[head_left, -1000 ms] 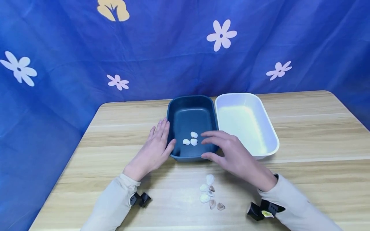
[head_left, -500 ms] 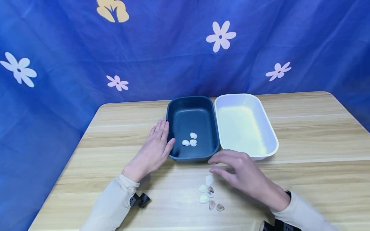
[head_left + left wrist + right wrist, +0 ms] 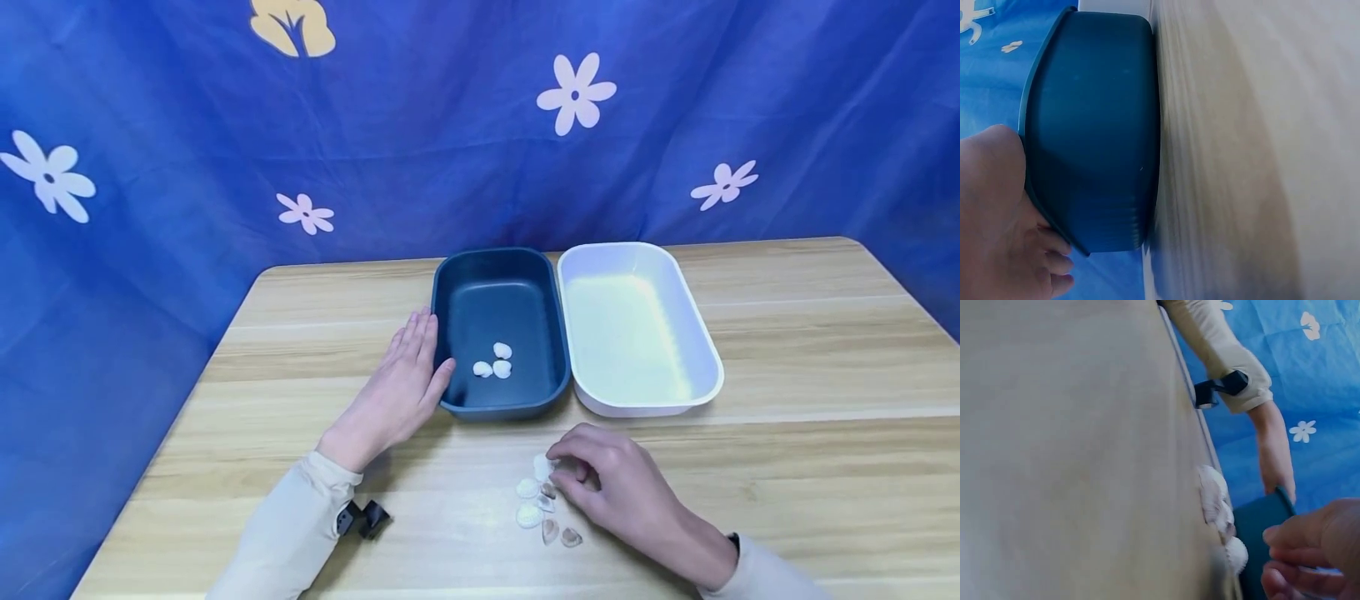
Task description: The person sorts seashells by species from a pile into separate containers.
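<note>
Closest in, I have two pale sleeves (image 3: 279, 527) coming up from the bottom, with a black camera (image 3: 372, 519) at the left cuff. Just past them, seven shells lie in a loose cluster on the table (image 3: 810, 367): two brown shells (image 3: 572, 537) at the near end, a small brown shell (image 3: 548, 491) and a small pale shell (image 3: 545, 504) in the middle, and three white shells (image 3: 528, 516) along the left and far side.

The right hand (image 3: 618, 479) is over the cluster's far right, fingers bent, thumb and forefinger tips apart at the edge of the farthest white shell (I can't tell from here whether skin meets shell). From its wrist view I get the same hand side-on, a gap between thumb and fingertips, the nearest shell just beside them.

Farther out, the left hand (image 3: 393, 392) lies straight-fingered along the left wall of the dark bin (image 3: 501, 312), thumb against the rim. Inside, in the near half, three more shells (image 3: 502, 368) sit close together. The white bin (image 3: 626, 333) stands just beside it, on the right.

Behind the table's far edge I see a blue curtain (image 3: 420, 92) with white flowers (image 3: 588, 87) and a yellow shape (image 3: 315, 32).
</note>
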{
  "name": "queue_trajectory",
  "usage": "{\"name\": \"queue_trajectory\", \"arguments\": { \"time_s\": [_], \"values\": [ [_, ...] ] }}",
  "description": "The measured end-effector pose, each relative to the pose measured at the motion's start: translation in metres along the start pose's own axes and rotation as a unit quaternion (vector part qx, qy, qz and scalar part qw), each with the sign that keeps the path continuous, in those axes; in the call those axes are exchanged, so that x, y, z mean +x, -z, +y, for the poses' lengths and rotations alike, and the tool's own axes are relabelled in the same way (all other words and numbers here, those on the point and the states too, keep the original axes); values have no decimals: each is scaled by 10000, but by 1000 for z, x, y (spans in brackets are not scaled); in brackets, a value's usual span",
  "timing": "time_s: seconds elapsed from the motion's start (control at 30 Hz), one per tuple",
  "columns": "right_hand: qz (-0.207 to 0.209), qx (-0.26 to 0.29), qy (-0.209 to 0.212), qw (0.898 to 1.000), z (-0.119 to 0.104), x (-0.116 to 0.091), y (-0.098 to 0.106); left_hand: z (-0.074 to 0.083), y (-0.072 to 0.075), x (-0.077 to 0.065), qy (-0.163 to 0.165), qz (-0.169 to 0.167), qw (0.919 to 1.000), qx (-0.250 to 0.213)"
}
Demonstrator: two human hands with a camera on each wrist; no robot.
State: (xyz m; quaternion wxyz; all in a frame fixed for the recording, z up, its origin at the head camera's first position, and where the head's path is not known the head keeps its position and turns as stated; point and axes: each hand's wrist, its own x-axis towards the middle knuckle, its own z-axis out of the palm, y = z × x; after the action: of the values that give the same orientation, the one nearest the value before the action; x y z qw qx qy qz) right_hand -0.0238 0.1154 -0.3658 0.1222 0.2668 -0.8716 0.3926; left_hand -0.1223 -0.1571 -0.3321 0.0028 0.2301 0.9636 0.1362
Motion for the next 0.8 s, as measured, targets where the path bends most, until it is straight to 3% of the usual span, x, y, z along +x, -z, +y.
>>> {"name": "queue_trajectory", "arguments": {
  "time_s": [0.2, 0.53, 0.8],
  "values": [
    [-141, -343, -500, 9981, 5, -3, -9, 1, -1, 1, 43, -32, 10000, -37],
    [-396, -1026, -663, 9917, 7, -5, -11, 5, -5, 10, -80, -52, 9998, -151],
    [-556, -1061, -871, 9890, 5, -2, -16, 1, -4, 7, -24, 11, 9998, -172]
  ]
}}
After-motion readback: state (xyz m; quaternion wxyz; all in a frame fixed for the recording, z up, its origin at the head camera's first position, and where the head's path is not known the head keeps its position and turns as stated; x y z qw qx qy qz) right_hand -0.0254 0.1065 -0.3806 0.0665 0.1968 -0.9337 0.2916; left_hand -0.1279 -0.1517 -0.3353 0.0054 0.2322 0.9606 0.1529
